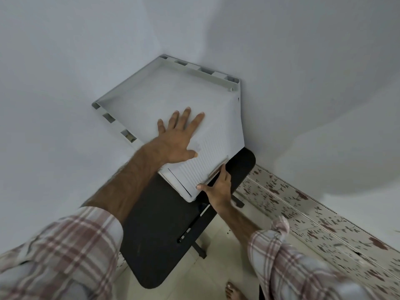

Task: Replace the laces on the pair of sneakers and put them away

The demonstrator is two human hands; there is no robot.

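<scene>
A tall white cabinet (164, 98) fills the corner where two pale walls meet, toward 12 o'clock in the head view; its flat top has a raised rim with open slots along the two wall-side edges, and its front face is ribbed with fine horizontal lines. No sneakers or laces can be seen. At about 9 o'clock of the cabinet's front, the left hand (176, 137) lies flat on the top near the front edge, fingers straight and spread, thumb out to the side, holding nothing. Below, a dark table (155, 230) runs from 7 to 1 o'clock with a black-and-white pen (193, 224) on it. At 5 o'clock of the cabinet front, the right hand (218, 187) curls its fingers on the pale handle (218, 167) at the lower edge of the ribbed front, thumb against the panel. A patterned baseboard strip (313, 213) runs toward 4 o'clock.
</scene>
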